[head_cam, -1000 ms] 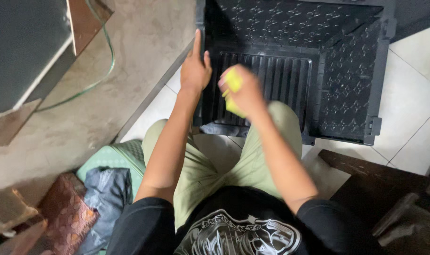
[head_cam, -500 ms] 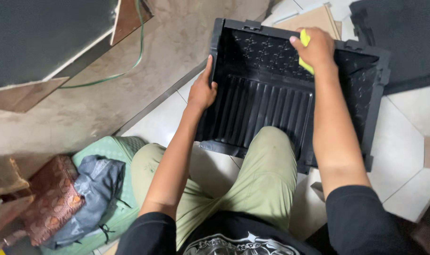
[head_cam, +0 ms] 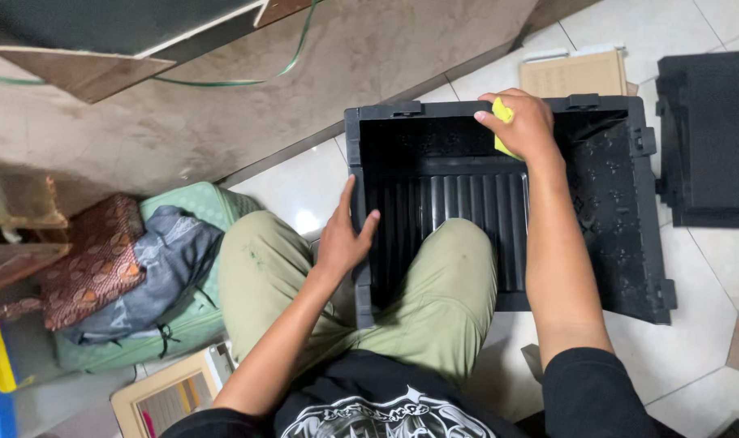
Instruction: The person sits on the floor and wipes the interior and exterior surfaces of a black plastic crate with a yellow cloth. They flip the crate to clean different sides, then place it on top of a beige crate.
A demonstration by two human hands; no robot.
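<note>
The black ribbed plastic crate [head_cam: 596, 203] stood on the white tiled floor [head_cam: 702, 276] before the seated person. The left hand [head_cam: 342, 239] lay open against its left wall. The right hand [head_cam: 525, 123], fingers closed, pressed a yellow cloth [head_cam: 502, 113] to the far wall's rim.

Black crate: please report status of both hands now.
Left hand flat on black crate side wall. Right hand presses yellow cloth against far inner wall. Knee inside crate.

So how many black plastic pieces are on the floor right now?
2: the open black crate that the left hand and right hand are on, and a flat black panel at right. Others may lie off-frame.
</note>
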